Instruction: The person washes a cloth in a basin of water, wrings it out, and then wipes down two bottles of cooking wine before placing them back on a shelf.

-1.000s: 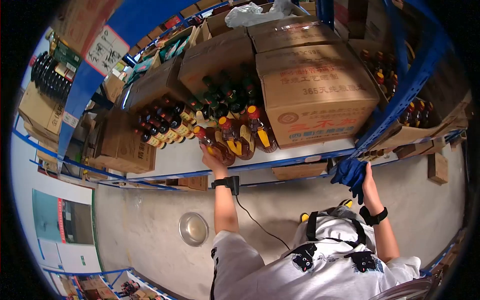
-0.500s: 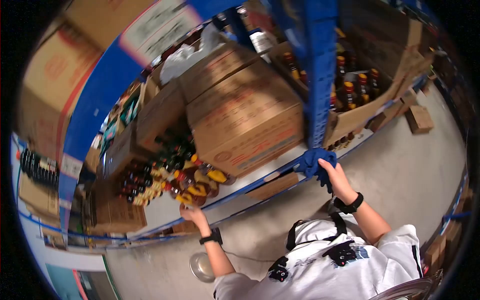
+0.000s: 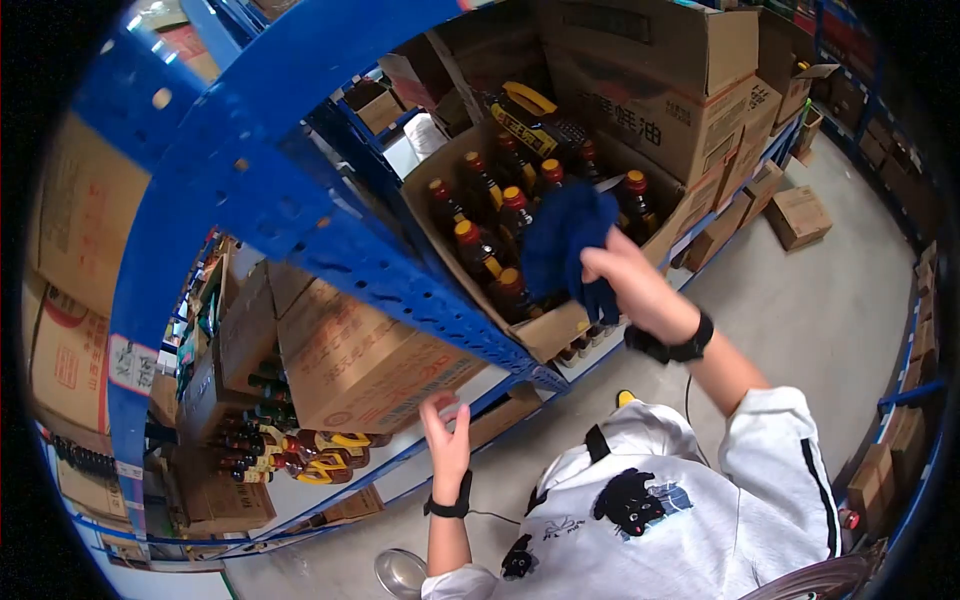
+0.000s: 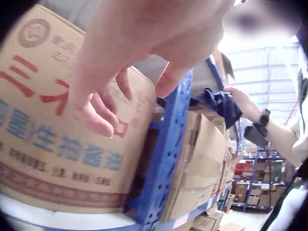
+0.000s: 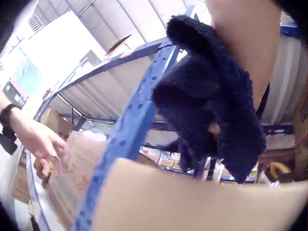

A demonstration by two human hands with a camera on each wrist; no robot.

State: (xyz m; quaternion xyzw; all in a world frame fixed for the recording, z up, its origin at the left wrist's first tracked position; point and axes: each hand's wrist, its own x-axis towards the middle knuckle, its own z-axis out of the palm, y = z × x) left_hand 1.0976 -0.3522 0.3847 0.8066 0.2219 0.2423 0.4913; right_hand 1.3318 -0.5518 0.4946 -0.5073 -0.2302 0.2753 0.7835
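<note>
My right hand (image 3: 625,285) grips a dark blue cloth (image 3: 562,245) and holds it over an open cardboard box (image 3: 560,335) of red-capped bottles (image 3: 480,250) on the upper shelf; the cloth (image 5: 211,101) fills the right wrist view. My left hand (image 3: 447,432) is raised with loose, spread fingers (image 4: 103,115) and holds nothing, in front of a printed carton (image 3: 365,365) on the lower shelf. The left wrist view shows the right hand with the cloth (image 4: 221,103) beyond the blue upright (image 4: 166,159).
A wide blue rack post (image 3: 300,210) crosses the head view diagonally. Yellow-labelled bottles (image 3: 300,450) stand at the lower left shelf. Stacked cartons (image 3: 660,70) sit above, more boxes (image 3: 795,215) on the concrete floor, and a metal bowl (image 3: 400,572) lies near my feet.
My right hand lifted the blue cloth from the shelf edge up to the box of bottles. My left hand let go of the bottle at the lower shelf and now hangs free.
</note>
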